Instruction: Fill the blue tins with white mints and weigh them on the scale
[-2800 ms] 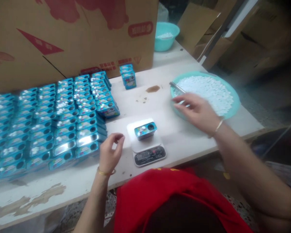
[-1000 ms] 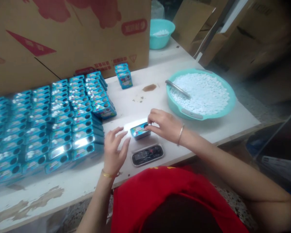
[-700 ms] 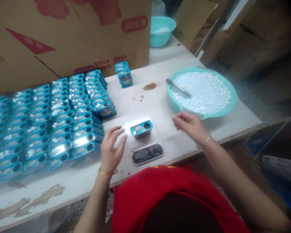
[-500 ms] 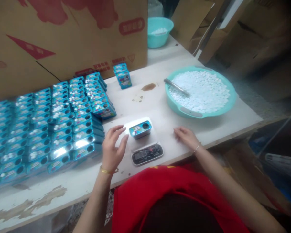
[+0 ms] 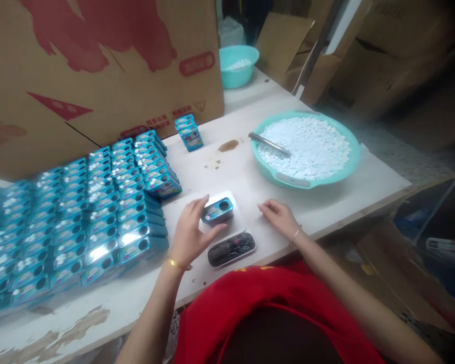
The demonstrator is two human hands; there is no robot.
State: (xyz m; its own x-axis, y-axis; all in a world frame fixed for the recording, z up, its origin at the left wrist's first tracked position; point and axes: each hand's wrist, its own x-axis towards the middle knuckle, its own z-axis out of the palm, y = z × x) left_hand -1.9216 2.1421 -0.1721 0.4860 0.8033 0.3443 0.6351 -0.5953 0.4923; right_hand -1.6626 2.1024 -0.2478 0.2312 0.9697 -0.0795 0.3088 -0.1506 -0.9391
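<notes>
While the left hand spreads thumb and fingers around the near-left end of a blue printed box, that box sits on the white plate of a digital kitchen scale. Its grip is wide; whether it touches the box, I cannot tell. The right hand rests over the surface beside the scale, fingers curled in a narrow grip; nothing shows in it, though the fingertips are too blurred to tell whether they meet.

As for progress, many similar boxes already stand in rows at the left, which suggests much is done. The box on the scale seems unfinished, being apart from the rows. Plenty of white pellets remain in the turquoise basin, with a metal tool leaning on its rim.
</notes>
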